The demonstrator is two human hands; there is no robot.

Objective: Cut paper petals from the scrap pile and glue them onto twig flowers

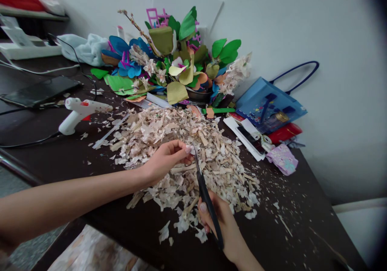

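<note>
- The left hand (171, 156) is over the near part of the scrap pile (223, 162), thumb and forefinger pinched together on one small pale scrap (190, 150).
- The right hand (222, 222), at the pile's near edge, has its fingers curled around the handles of one pair of black scissors (208, 202); the blades point over the pile, nearly together, their tips just beside the pinched scrap. Whether they touch it, I cannot tell.
- Left of the pile: one white glue gun (74, 115), one dark tablet (42, 91) farther out, and one translucent stick (110, 133) against the pile's edge.
- Behind the pile: one dark bowl (199, 96), crowded with paper flowers and leaves (181, 69), too overlapped to count.
- Right of and behind the pile: one blue bag (256, 95) with two handles; one gold-lidded jar (278, 119) shows at its front, inside or before it, I cannot tell.
- Right of the pile: one red pouch (284, 133) and one floral cloth (283, 159).
</note>
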